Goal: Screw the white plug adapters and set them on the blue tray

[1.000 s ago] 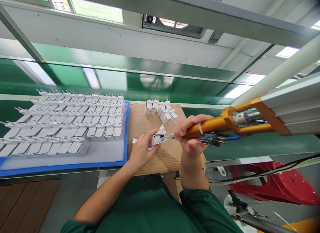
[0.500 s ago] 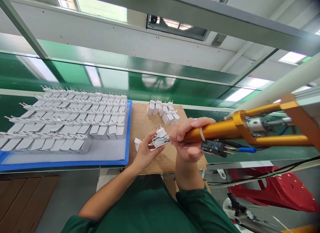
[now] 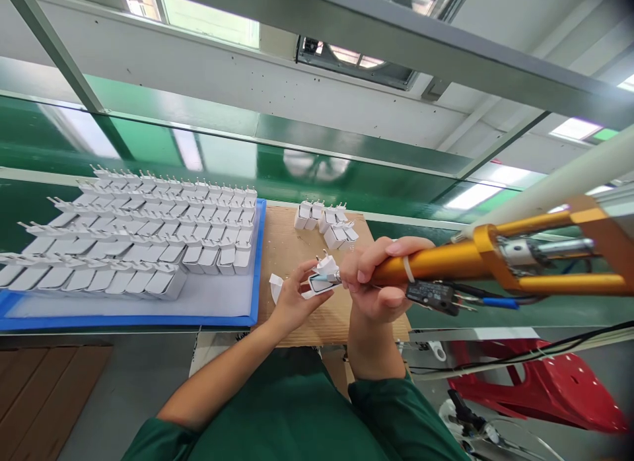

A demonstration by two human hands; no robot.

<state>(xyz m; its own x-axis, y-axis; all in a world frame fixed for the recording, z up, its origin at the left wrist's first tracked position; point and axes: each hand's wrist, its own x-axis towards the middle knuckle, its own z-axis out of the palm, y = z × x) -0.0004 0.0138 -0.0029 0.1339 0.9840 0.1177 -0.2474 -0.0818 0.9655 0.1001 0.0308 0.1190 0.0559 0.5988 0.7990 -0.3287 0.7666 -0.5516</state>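
My left hand (image 3: 292,299) is closed round a small white plug adapter (image 3: 323,276), holding it above the cardboard sheet (image 3: 287,246) with its open side up and its prongs pointing away. My right hand (image 3: 376,276) grips the gold barrel of a long dispensing tool (image 3: 446,259). The tool's tip touches the adapter's open edge. A black switch with wires (image 3: 433,294) hangs under the barrel, by my right thumb.
A blue-edged tray (image 3: 148,306) at the left holds several rows of white adapters. A small cluster of adapters (image 3: 324,222) stands at the far side of the cardboard. A green conveyor belt (image 3: 222,167) runs behind. A red plastic stool (image 3: 559,388) sits at the lower right.
Both hands have stayed together on the adapter and shifted slightly. The adapter has been turned a little in my left hand, and the tool's barrel has tipped to a flatter angle.
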